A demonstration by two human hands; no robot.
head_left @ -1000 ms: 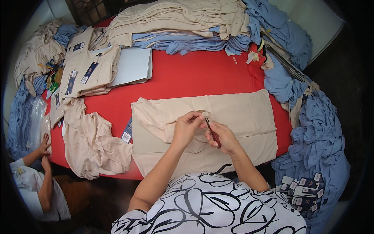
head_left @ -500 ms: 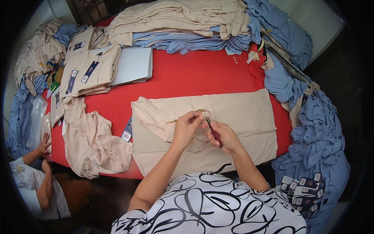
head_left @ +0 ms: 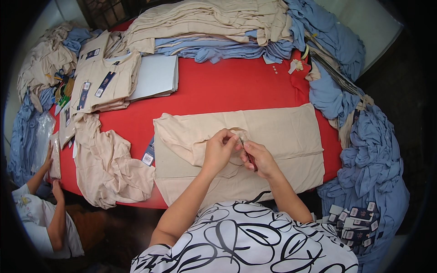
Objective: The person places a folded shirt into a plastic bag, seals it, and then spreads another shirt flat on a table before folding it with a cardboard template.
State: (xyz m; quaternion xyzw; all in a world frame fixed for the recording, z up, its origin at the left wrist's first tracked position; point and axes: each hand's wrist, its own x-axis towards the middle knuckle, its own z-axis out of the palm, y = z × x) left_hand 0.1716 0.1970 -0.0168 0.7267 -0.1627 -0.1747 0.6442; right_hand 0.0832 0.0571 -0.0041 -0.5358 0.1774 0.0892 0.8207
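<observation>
A beige garment (head_left: pixel 282 132) lies spread on the table in front of me, its left part folded inward over a grey board (head_left: pixel 175 169). My left hand (head_left: pixel 219 148) is closed, pinching a bit of the garment's cloth near a small opening with a brownish inner edge. In my right hand (head_left: pixel 259 157) are small snips (head_left: pixel 251 161) with a dark red handle, their tips right at the left fingertips. The fingers hide most of the snips and the pinched spot. A navy tag (head_left: pixel 149 154) sticks out by the board's left edge.
Another crumpled beige garment (head_left: pixel 107 159) lies to the left. Folded tagged garments (head_left: pixel 114 82) and a stack of pale boards (head_left: pixel 157 75) stand beyond. Beige and blue piles (head_left: pixel 209 27) line the far side; blue cloth (head_left: pixel 368 150) and loose tags (head_left: pixel 357 223) lie right. A co-worker's hands touch a plastic-wrapped packet (head_left: pixel 55 157).
My right hand and the snips have shifted slightly, with the tips now closer to the left fingertips. At left, the co-worker's hands have moved along the packet.
</observation>
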